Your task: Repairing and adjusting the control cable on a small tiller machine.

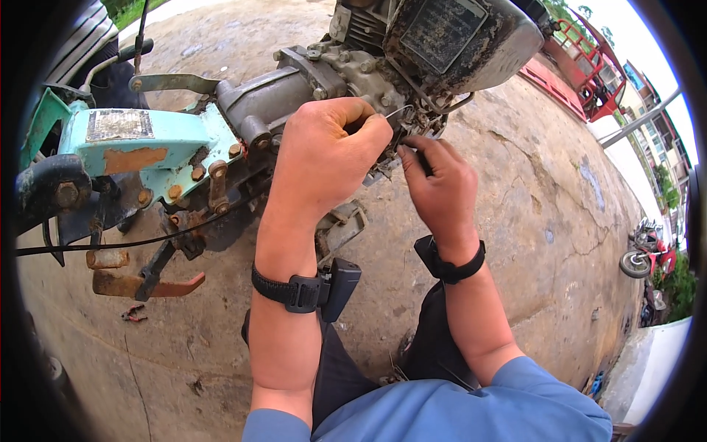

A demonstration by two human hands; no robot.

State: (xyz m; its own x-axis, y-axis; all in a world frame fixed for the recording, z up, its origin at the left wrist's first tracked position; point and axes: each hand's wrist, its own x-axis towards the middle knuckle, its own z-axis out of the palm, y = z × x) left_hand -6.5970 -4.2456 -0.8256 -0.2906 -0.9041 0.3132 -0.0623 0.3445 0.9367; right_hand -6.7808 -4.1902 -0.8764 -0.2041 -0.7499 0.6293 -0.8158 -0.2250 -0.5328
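Observation:
A greasy grey engine (361,62) stands in front of me, joined to a turquoise metal frame (177,140) on the left. My left hand (324,158) is closed in a pinch at the engine's near side, and a thin pale wire (400,110) sticks out from its fingertips. Just to the right, my right hand (442,184) is closed too, thumb and fingertips together against the small linkage parts (420,121) below the dented tank (471,44). What the right fingers hold is hidden.
A black cable (147,242) runs along the frame's near side. Red-handled pliers (134,314) lie on the cracked concrete floor (530,236). At the far left stands a person in a striped top (85,40). A red vehicle (582,74) and a motorcycle (648,254) are at the right.

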